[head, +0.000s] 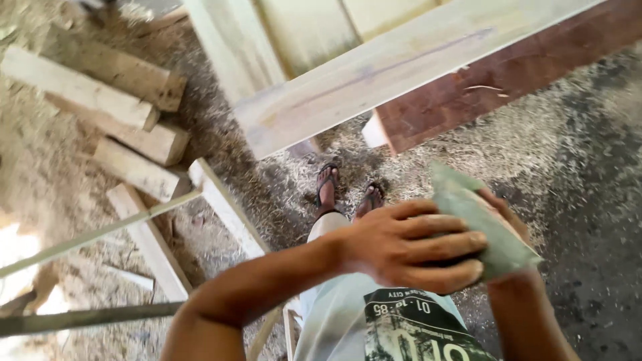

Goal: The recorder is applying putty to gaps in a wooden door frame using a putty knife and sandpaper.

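Left hand (408,244) and right hand (505,217) clasp a green sheet (488,227).

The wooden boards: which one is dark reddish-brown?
The reddish-brown board at upper right, lying under the long pale plank. All other pieces, including the short blocks stacked at left, are pale, unfinished wood.

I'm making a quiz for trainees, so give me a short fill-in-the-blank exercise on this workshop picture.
1. Both hands, left hand and right hand, hold a folded greenish ____.
2. The floor is strewn with ____.
3. The feet wear ____.
4. A pale ____ crosses above the feet.

Missing words: sheet; sawdust; sandals; plank
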